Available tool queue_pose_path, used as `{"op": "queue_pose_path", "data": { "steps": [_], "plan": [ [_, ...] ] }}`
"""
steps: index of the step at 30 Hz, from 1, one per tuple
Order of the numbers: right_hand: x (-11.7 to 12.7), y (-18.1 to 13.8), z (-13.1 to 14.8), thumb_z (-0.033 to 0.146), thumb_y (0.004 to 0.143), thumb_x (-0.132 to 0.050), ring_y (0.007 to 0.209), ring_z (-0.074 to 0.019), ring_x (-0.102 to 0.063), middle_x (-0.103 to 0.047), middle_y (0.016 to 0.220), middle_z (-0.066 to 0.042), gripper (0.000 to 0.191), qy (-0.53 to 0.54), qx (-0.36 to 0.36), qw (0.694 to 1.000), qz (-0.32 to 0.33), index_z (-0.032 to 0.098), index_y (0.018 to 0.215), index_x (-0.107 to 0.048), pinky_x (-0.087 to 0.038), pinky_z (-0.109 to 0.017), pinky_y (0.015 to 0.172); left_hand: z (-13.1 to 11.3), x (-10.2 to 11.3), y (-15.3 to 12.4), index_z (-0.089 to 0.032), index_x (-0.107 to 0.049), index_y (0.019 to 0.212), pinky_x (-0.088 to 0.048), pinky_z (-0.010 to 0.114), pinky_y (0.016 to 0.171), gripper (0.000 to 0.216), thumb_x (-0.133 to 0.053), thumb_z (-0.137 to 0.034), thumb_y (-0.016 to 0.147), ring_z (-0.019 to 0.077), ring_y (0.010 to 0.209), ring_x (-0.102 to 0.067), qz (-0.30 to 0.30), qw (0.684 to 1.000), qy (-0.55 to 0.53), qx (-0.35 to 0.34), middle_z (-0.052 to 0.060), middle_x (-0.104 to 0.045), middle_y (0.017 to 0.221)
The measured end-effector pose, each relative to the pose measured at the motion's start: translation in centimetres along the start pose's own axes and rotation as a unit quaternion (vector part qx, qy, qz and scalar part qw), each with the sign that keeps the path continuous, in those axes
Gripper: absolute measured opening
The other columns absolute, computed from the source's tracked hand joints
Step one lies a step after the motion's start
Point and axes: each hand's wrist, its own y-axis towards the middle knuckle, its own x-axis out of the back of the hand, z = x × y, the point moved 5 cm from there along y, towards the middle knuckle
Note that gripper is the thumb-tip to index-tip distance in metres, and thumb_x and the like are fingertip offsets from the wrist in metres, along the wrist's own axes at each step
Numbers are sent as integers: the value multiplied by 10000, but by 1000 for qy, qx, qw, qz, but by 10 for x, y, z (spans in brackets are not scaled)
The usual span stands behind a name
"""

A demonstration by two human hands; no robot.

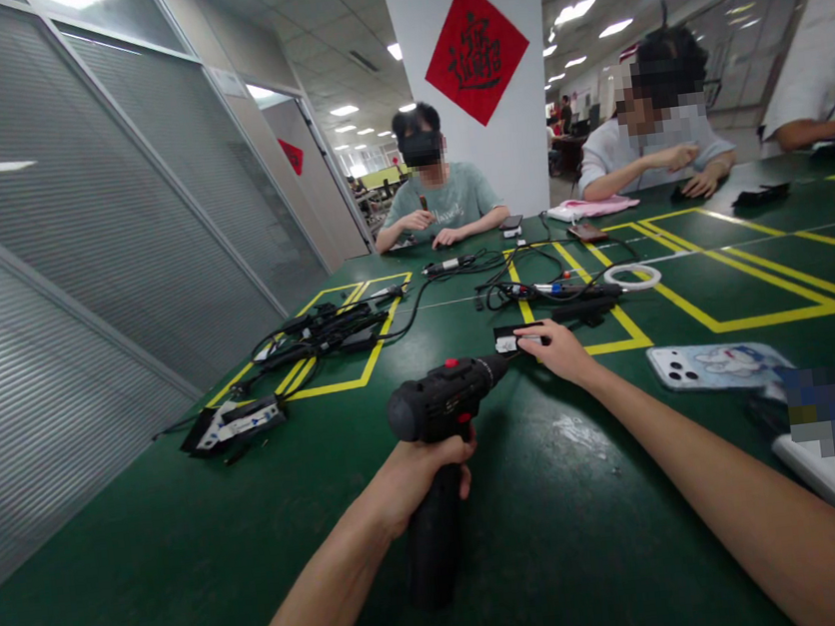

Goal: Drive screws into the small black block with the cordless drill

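My left hand [417,474] is wrapped round the grip of a black cordless drill [440,411] with red buttons, held above the green table [191,570]. The drill's nose points at a small black part with a white label [511,340] lying on the table. My right hand [561,349] is closed on that part, its fingers pinching the right end and pressing it down.
Black cables and adapters [329,328] lie at the centre left, another black-and-white device [238,421] at the left. A white phone [717,364] and a white ring [632,277] are on the right. Three other people sit at the far side.
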Motion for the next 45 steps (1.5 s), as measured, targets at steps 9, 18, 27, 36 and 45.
{"op": "queue_pose_path", "data": {
  "steps": [9, 18, 27, 36, 45],
  "plan": [
    [0, 0, -2, 381, 797, -539, 842, -171, -569, -566, 956, -50, 303, -10, 0, 1000, 2, 265, 1045, -669, -411, -279, 783, 9, 4, 5, -125, -555, 897, -371, 226, 494, 223, -560, -222, 697, 91, 486, -513, 9, 1000, -9, -22, 25, -537, 768],
    [0, 0, 1, 378, 803, -537, 863, -174, -566, -571, 980, -56, 307, -7, 3, 1000, 7, 255, 1052, -667, -406, -279, 802, 5, 2, 4, -125, -546, 895, -363, 226, 507, 202, -544, -204, 710, 90, 497, -515, 16, 1000, -5, -17, 19, -525, 763],
    [0, -1, 1, 364, 797, -542, 868, -172, -562, -569, 983, -55, 308, -3, 1, 1000, 4, 247, 1054, -666, -405, -273, 790, -1, -1, 1, -117, -543, 903, -363, 228, 510, 209, -526, -183, 705, 91, 491, -510, 17, 1000, 8, -4, 21, -534, 749],
    [1, -1, 1, 367, 796, -542, 850, -172, -560, -567, 965, -54, 309, -1, 4, 1000, 4, 250, 1053, -668, -406, -273, 767, 1, 0, 2, -114, -543, 888, -367, 232, 510, 196, -531, -187, 706, 93, 491, -514, 12, 1000, 5, -7, 21, -529, 756],
    [1, -1, 0, 371, 801, -534, 843, -169, -561, -567, 960, -50, 312, -3, 5, 1000, 6, 257, 1062, -662, -405, -268, 760, 2, 0, 3, -114, -540, 912, -366, 236, 504, 218, -531, -188, 707, 93, 493, -514, 18, 1000, -10, -6, 26, -529, 774]
  ]
}}
